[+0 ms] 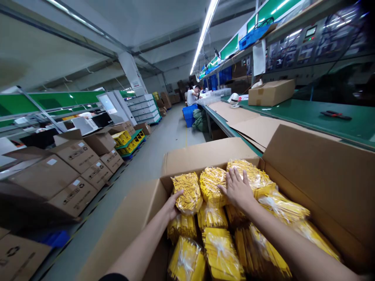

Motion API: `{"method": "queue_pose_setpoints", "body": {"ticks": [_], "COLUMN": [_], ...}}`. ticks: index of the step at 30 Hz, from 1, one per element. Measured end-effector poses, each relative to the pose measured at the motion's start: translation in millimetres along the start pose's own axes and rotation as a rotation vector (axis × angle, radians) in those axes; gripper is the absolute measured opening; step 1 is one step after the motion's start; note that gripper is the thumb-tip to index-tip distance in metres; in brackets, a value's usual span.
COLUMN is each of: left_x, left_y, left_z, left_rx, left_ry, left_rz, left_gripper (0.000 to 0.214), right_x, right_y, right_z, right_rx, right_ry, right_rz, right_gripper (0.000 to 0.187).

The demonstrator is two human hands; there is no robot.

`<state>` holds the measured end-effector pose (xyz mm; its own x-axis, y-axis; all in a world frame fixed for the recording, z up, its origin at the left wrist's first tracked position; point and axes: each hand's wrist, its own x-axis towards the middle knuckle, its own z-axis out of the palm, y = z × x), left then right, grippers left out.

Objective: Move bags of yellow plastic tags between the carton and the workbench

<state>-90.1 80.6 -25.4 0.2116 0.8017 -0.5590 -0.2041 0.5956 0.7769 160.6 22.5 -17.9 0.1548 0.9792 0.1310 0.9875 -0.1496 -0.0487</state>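
Observation:
A large open cardboard box (pixel 316 187) in front of me holds several clear plastic bags packed with thin yellow strips or sticks. My left hand (pixel 173 205) grips the left side of an upright yellow bundle (pixel 189 191) in the far left corner; its thumb shows on the bundle and the other fingers are partly hidden. With fingers spread, my right hand (pixel 238 190) lies across the middle bundle (pixel 211 185) and the right-hand bundle (pixel 258 175) of the far row. Nearer to me, more bags such as a tied yellow bag (pixel 221 249) lie in the box.
A green workbench (pixel 316 115) runs along the right, with flat cardboard sheets (pixel 272 127), a small closed carton (pixel 272 92) and pliers (pixel 335 114) on it. Stacked cartons (pixel 73 156) line the left of the aisle. A seated person (pixel 192 95) works farther down the bench.

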Motion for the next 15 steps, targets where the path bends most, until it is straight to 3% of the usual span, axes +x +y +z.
{"method": "queue_pose_setpoints", "body": {"ticks": [4, 10, 15], "left_x": [2, 7, 6], "left_y": [-4, -5, -2], "left_z": [-0.2, -6.0, -6.8], "left_rx": [-0.008, -0.006, 0.031], "left_ry": [0.027, 0.045, 0.043], "left_rz": [0.103, 0.135, 0.137], "left_gripper": [0.055, 0.075, 0.079], "right_x": [10, 41, 39], "right_y": [3, 16, 10], "right_z": [-7, -10, -7], "right_rx": [0.048, 0.137, 0.065], "right_ry": [-0.086, -0.126, -0.096], "right_rz": [0.041, -0.005, -0.027], "right_gripper": [0.083, 0.063, 0.055]}}
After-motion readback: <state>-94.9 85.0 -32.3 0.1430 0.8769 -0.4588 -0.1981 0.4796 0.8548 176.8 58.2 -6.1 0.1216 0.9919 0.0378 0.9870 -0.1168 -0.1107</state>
